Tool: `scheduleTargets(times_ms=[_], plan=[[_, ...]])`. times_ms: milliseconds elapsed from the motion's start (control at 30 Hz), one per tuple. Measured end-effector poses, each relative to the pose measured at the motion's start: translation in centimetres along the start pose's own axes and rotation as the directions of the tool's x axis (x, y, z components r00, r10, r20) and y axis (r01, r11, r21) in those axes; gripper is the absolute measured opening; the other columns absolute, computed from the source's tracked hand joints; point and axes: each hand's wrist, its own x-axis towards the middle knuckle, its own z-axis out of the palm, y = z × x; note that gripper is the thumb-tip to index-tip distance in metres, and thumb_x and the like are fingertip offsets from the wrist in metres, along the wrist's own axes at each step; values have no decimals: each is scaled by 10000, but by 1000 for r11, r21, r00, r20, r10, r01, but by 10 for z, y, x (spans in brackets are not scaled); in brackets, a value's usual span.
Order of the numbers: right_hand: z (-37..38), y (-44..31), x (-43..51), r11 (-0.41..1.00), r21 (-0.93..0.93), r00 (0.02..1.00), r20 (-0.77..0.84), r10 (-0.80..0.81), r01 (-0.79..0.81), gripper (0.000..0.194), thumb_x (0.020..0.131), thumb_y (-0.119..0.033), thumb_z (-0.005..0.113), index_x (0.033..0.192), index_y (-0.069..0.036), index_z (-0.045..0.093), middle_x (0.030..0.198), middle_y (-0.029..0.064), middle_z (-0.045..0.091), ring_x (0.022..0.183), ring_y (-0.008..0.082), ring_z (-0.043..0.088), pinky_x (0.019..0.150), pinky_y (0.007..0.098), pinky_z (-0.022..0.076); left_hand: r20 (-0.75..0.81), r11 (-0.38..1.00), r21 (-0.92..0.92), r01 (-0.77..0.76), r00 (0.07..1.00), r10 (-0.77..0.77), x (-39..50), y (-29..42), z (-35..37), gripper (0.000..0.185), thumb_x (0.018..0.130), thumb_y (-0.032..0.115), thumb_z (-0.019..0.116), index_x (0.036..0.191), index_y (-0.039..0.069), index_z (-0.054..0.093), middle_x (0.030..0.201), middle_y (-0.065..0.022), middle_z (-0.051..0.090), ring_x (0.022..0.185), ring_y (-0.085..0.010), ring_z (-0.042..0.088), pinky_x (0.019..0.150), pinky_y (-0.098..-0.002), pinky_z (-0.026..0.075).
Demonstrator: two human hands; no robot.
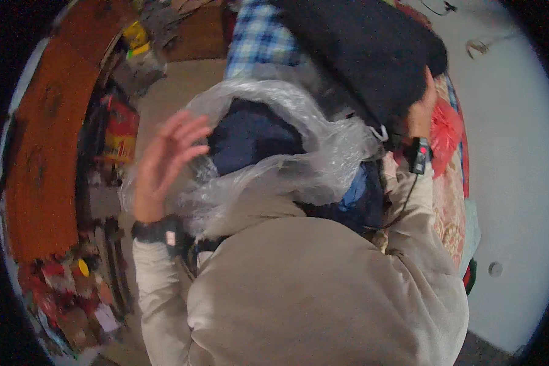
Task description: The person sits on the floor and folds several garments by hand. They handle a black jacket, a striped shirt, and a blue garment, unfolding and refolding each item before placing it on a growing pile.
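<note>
My left hand (pixel 171 148) is raised with its fingers apart, beside the left side of a clear plastic bag (pixel 274 89). The bag's crumpled mouth gapes in front of me, and dark navy fabric (pixel 256 137) shows inside it. On the far right, my right hand (pixel 423 107) holds the side of a large black fabric item (pixel 366 50), with most of its fingers hidden behind it. A white cord end (pixel 382 133) hangs at its near edge. Below the plastic lies more dark blue fabric (pixel 359 192), close to my body.
A blue-and-white checked cloth (pixel 263 41) lies behind the bag. To the right are a red plastic bag (pixel 444 137), a patterned bedspread (pixel 448 210) and a pale wall (pixel 512 160). A brown wooden surface (pixel 45 151) and a red-and-yellow package (pixel 119 128) stand left.
</note>
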Motion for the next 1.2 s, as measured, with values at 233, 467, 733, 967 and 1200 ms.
scheduleTargets(times_ms=[233, 467, 733, 967, 1200], plan=[[-129, 99, -135, 538, -843, 966, 126, 226, -16, 534, 801, 9, 607, 1297, 48, 412, 1192, 113, 550, 1063, 200, 534, 959, 304, 411, 263, 642, 763, 67, 877, -403, -43, -61, 3, 456, 872, 80, 546, 1321, 62, 464, 1313, -116, 505, 1177, -205, 490, 973, -346, 408], [-59, 40, -159, 706, 17, 704, 92, 704, -708, 405, 861, -198, 635, 1220, -57, 511, 976, 64, 602, 846, 148, 573, 744, 275, 466, 301, 513, 852, -109, 902, -309, -71, -77, 14, 416, 824, 55, 573, 1238, 63, 535, 1260, -128, 536, 1136, -281, 527, 962, -367, 416], [146, -68, -156, 865, -440, 876, 283, 390, -242, 353, 901, -137, 554, 1232, -15, 533, 1040, 99, 625, 900, 152, 610, 775, 246, 481, 101, -77, 987, -144, 908, -406, -70, -98, 9, 396, 791, 106, 628, 1179, 78, 554, 1183, -127, 544, 1089, -310, 540, 907, -384, 446], [255, 72, -230, 702, -555, 271, 831, 486, 446, 381, 858, -158, 599, 1211, -35, 524, 1100, 155, 610, 970, 337, 604, 819, 350, 482, 163, 238, 964, -117, 970, -183, -113, -88, 11, 441, 788, 89, 590, 1225, 104, 533, 1217, -139, 551, 1116, -311, 533, 920, -367, 434], [215, 133, -309, 473, -689, 441, 720, 536, 549, 896, 722, -323, 739, 1432, -142, 224, 1447, 233, 235, 1252, 387, 396, 979, 549, 357, 117, 242, 969, 44, 783, -611, -116, -62, 16, 502, 800, -6, 491, 1294, 83, 493, 1307, -116, 523, 1180, -276, 515, 989, -359, 392]])
